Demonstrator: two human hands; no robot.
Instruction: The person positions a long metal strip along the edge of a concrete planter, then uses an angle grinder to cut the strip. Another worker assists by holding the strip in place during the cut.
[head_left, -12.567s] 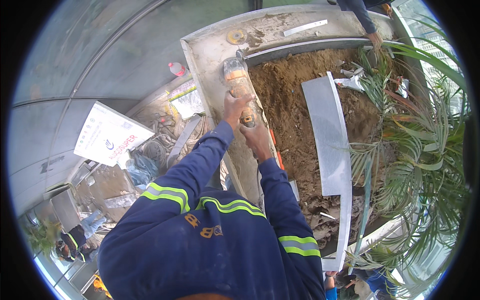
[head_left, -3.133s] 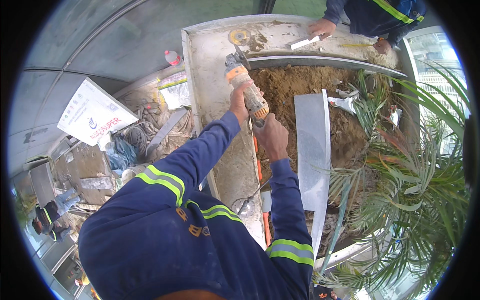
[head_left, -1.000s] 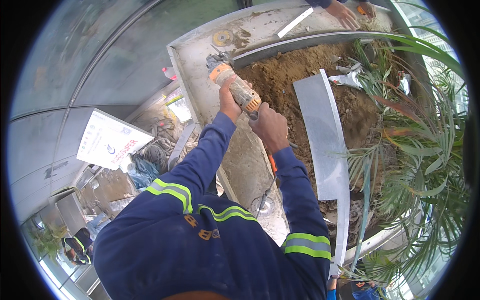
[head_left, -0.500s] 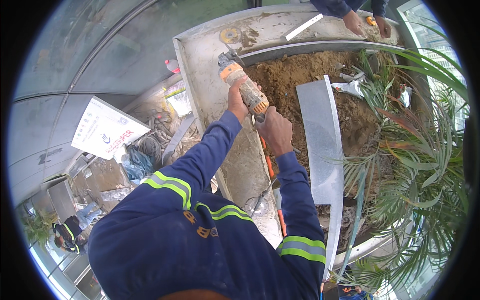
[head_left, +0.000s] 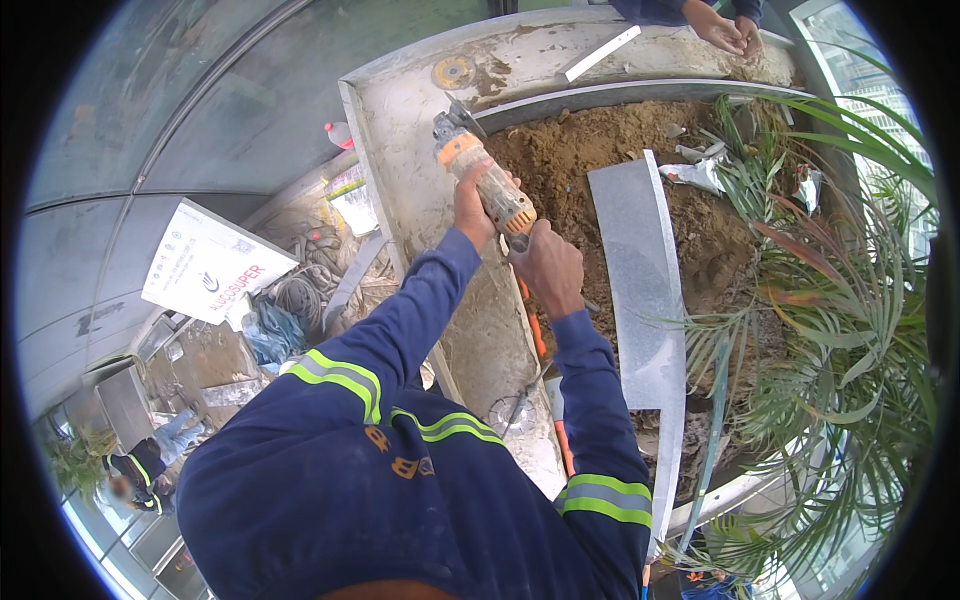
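Both my hands grip a dusty orange and grey angle grinder (head_left: 489,180) above the planter's concrete ledge. My left hand (head_left: 472,207) wraps round its body behind the orange collar. Closed on the rear end by the vents is my right hand (head_left: 549,264). The grinder's head and thin disc (head_left: 462,112), seen nearly edge-on, point away from me toward the inner metal edging (head_left: 560,98). Whether the disc touches that edging I cannot tell. An orange cord (head_left: 530,318) runs along the ledge below my right hand.
A bent grey metal sheet (head_left: 635,270) lies over the soil (head_left: 555,160). Palm fronds (head_left: 830,350) hang at the right. A yellow disc (head_left: 453,71) and a white strip (head_left: 603,53) rest on the far ledge, near another person's hands (head_left: 728,33). A white board (head_left: 215,262) leans at left.
The grinder and my hands stay nearly in place, shifted slightly in the picture. At the far right, the other person's hands have come together.
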